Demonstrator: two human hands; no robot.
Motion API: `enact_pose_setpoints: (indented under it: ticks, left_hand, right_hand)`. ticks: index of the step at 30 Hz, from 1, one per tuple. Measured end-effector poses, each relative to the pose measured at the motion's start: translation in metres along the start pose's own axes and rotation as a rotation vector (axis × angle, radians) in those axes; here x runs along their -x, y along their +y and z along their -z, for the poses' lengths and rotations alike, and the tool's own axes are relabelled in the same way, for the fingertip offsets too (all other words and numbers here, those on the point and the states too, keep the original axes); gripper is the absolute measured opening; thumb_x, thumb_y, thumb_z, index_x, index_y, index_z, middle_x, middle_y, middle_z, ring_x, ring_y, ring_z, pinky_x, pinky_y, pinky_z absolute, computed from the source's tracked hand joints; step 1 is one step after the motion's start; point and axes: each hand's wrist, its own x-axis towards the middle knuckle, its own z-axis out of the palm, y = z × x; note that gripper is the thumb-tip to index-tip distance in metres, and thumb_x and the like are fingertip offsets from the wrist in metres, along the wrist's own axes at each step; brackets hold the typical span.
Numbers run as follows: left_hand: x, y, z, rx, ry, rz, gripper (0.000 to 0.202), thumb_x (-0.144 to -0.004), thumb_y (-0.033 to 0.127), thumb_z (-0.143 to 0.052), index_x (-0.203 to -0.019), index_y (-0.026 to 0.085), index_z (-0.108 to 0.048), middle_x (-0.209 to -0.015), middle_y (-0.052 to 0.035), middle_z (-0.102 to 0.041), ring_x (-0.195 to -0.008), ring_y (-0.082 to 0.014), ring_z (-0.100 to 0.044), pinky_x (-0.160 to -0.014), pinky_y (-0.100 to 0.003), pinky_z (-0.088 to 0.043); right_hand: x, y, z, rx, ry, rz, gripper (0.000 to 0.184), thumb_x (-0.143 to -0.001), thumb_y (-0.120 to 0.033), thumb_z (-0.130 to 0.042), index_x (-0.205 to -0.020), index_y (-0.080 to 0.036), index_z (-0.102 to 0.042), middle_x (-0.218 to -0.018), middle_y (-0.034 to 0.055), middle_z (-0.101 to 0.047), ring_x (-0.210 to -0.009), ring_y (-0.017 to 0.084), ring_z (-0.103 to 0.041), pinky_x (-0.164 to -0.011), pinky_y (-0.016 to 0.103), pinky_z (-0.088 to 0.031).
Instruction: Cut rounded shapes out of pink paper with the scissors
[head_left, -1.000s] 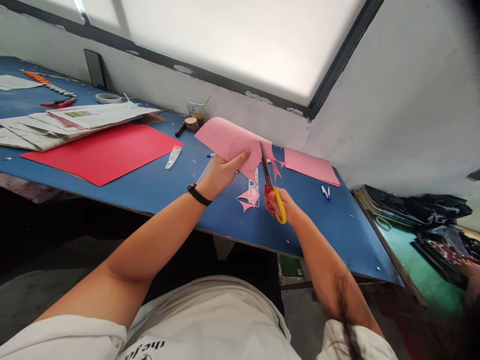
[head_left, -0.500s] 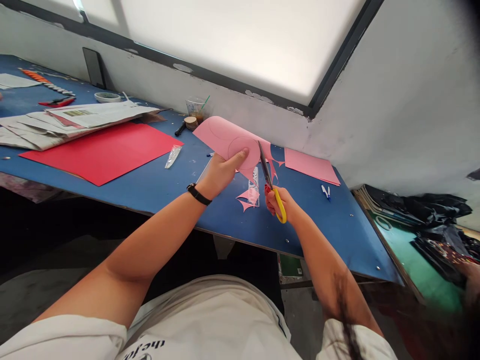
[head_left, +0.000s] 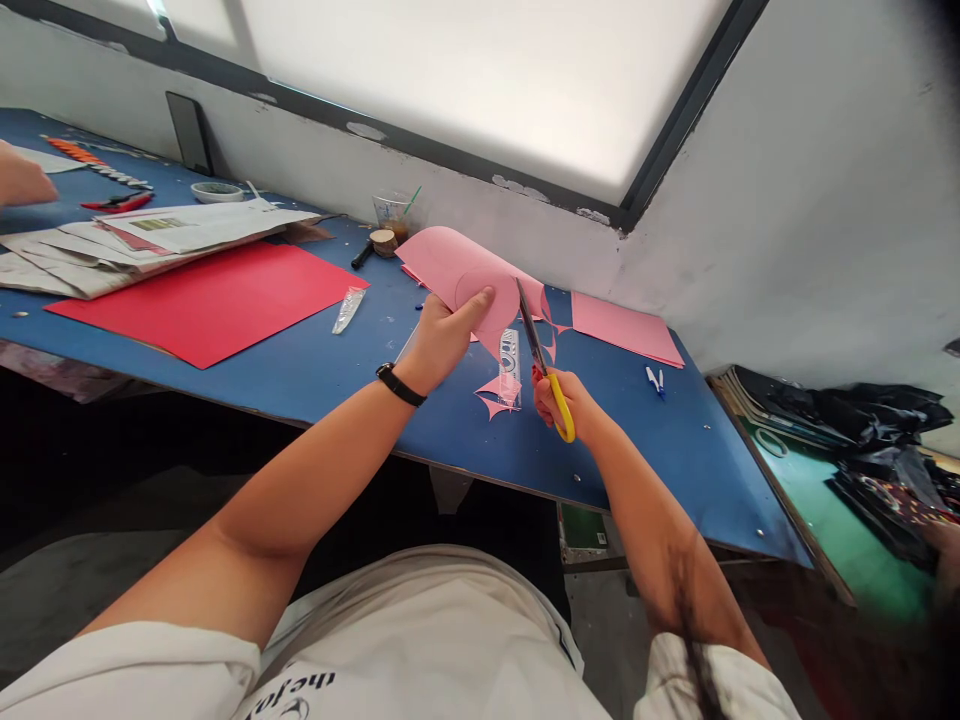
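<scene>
1. L hand (head_left: 450, 335) is gripping the pink paper (head_left: 442, 252), thumb flat on top, inside the drawn circle (head_left: 477, 292); its other fingers are mostly hidden under the sheet.
2. R hand (head_left: 566, 402) is closed around the handles of the scissors (head_left: 535, 342); blades point away from the person, at the R edge of the circle. How wide they are apart, I cannot tell.
3. The paper is held up above the blue table (head_left: 622, 440), its far part curling over.
4. Step seems to be cutting along the line. For a good result, better turn the paper w/ L hand and hold scissors in approx. the same dir.
5. Short bites, pls; full closing at the tips may leave a notch on the curve.
6. L thumb should be well away from blades, esp. when turning.
7. Cut strip (head_left: 552, 325) hangs beyond the blades and could catch; let it fall free. Scraps (head_left: 495, 406) and clear ruler (head_left: 510, 347) lie below, so lift paper enough.
</scene>
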Motion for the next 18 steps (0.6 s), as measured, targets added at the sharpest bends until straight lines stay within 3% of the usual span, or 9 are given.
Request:
enact_pose_setpoints:
  ticks: [11,18]
  left_hand:
    - [0.0,0.002,-0.002,0.023,0.006,0.007,0.044,-0.09,0.063,-0.1,-0.098,0.02,-0.093,-0.1,-0.0084,-0.088,-0.097,-0.0268,-0.083,-0.083,-0.037,-0.069]
    - [-0.003,-0.003,-0.002,0.074,0.001,0.041,0.045,-0.091,0.065,-0.1,-0.099,0.021,-0.092,-0.1,-0.0071,-0.088,-0.094,-0.0241,-0.084,-0.084,-0.037,-0.069]
  right_hand:
    - [-0.007,0.018,0.003,-0.017,-0.004,0.032,0.063,-0.101,-0.087,-0.074,-0.094,-0.027,-0.057,-0.062,-0.0049,-0.052,-0.047,0.016,-0.049,-0.042,0.032,-0.044]
    - [-0.005,0.009,0.002,0.008,0.029,0.005,0.068,-0.097,-0.091,-0.077,-0.089,-0.027,-0.056,-0.061,-0.0044,-0.051,-0.047,0.015,-0.048,-0.043,0.031,-0.043]
